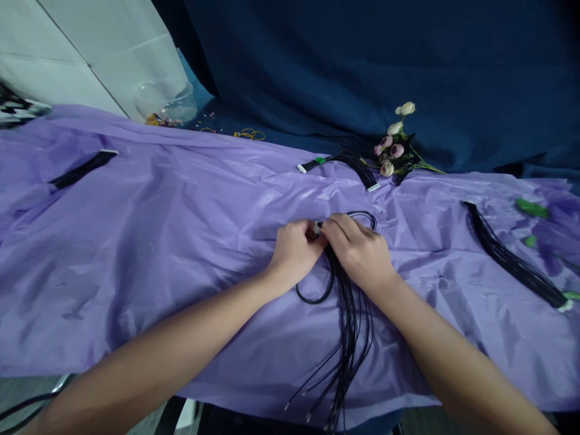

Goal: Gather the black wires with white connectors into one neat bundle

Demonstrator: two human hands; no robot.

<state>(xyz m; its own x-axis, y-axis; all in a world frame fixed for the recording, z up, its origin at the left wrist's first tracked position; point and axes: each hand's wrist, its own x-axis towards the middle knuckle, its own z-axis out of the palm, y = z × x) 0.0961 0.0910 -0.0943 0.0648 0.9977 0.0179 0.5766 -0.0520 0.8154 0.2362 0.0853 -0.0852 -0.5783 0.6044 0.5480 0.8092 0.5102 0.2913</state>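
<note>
My left hand (293, 249) and my right hand (357, 249) meet at the middle of a purple plastic sheet (181, 241). Both pinch the top end of a bundle of thin black wires (348, 326) where a small white connector shows between the fingertips. The wires run down from my hands toward the sheet's near edge and fan out into loose ends. One black loop curls out below my left hand, another arcs above my right hand.
A tied black wire bundle (516, 260) lies at the right, another (348, 164) at the back by small artificial flowers (396, 145). A black strip (84, 169) lies at the far left. A clear bowl (167, 104) and yellow rubber bands (249, 134) sit on blue cloth behind.
</note>
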